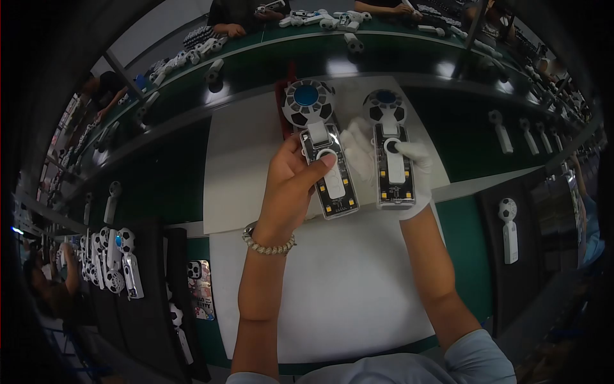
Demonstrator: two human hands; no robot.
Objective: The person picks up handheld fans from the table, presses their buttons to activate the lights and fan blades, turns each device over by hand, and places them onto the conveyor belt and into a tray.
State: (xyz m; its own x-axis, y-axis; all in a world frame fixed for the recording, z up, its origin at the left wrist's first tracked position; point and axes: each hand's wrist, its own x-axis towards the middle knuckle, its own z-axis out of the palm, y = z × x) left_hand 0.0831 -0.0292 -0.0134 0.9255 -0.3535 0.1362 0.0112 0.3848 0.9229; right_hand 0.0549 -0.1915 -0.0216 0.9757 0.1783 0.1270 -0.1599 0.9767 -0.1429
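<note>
My bare left hand [289, 182], with a beaded bracelet on its wrist, is closed round a handheld fan [337, 201] with a football-patterned head. Its thumb presses on the round button area of the clear handle, through which a circuit board and yellow parts show. A second, matching handheld fan [395, 195] is gripped in my right hand [419, 160], which wears a white glove. The right thumb lies on that fan's dark round button. Both fans are held side by side with their heads away from me. Blue discs show in the heads. White crumpled cloth [358, 150] lies between them.
A white board [240, 153] and a white sheet [320, 288] cover the bench. A red object [281, 105] stands behind the left fan. More fans lie on dark mats [150, 269] on both sides. Co-workers [240, 16] sit beyond the green conveyor [268, 73]. A patterned phone [201, 289] lies left.
</note>
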